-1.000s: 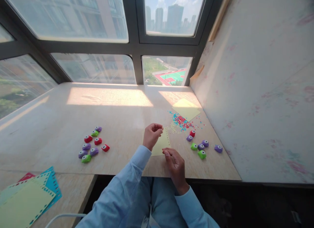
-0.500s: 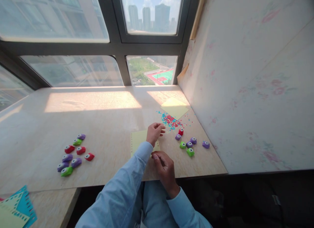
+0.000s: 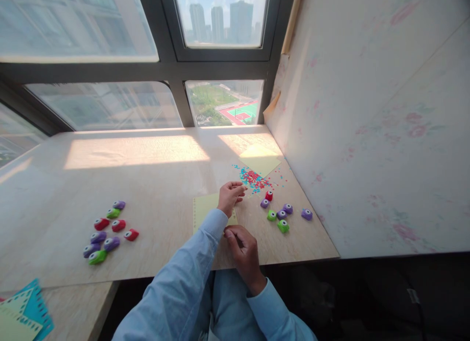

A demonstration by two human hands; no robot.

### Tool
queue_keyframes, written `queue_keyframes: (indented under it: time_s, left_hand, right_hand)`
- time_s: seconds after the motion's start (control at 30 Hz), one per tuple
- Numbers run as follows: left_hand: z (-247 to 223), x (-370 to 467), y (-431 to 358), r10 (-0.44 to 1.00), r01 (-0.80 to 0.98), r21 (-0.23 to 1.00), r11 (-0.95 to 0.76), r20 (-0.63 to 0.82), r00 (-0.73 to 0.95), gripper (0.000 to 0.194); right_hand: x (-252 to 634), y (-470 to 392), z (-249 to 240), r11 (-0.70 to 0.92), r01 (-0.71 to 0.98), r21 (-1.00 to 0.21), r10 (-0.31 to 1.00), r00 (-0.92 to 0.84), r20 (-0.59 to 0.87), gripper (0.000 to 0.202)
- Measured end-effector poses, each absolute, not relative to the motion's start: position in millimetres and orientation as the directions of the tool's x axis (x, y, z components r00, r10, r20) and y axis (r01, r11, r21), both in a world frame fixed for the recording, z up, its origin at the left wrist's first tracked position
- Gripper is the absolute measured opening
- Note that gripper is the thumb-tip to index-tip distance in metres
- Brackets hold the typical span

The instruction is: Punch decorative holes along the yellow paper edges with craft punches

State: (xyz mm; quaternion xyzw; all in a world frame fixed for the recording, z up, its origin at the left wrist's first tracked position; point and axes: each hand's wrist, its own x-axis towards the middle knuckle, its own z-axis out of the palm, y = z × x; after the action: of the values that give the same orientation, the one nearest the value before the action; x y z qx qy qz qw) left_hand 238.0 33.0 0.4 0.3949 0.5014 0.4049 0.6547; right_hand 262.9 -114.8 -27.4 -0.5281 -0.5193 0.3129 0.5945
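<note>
Shows, closest, punched pale-yellow and blue sheets overlapping at lower left. Holds the right hand at the near edge of the surface, thumb and index fingers pressed together; cannot tell if gripping anything. Has nine red, purple and green mini craft punches well to the left. Holds the left hand over the right side of a pale-yellow sheet with punched edges, fingers pinched together, any scrap between them too small to see. Has seven more punches to the right, then red and blue paper confetti just beyond the left hand, next a second yellow sheet near the floral-papered wall. Looks out, farthest, through a dark-framed window onto a sports court.
</note>
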Motion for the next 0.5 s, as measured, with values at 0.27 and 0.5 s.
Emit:
queue_keyframes:
  time_s: [0.27,0.5]
  left_hand:
    - [2.9,234.2,31.9,0.943,-0.145,0.934,0.325,-0.31,0.117,0.032]
    - [8.6,199.2,12.7,0.985,-0.062,0.985,0.16,-0.156,0.075,0.018]
  right_hand:
    - [262.9,-115.5,-26.2,0.239,0.178,-0.954,0.923,0.263,0.281,0.023]
    - [265.1,-117.1,-25.9,0.235,0.139,-0.962,0.923,0.28,0.266,0.023]
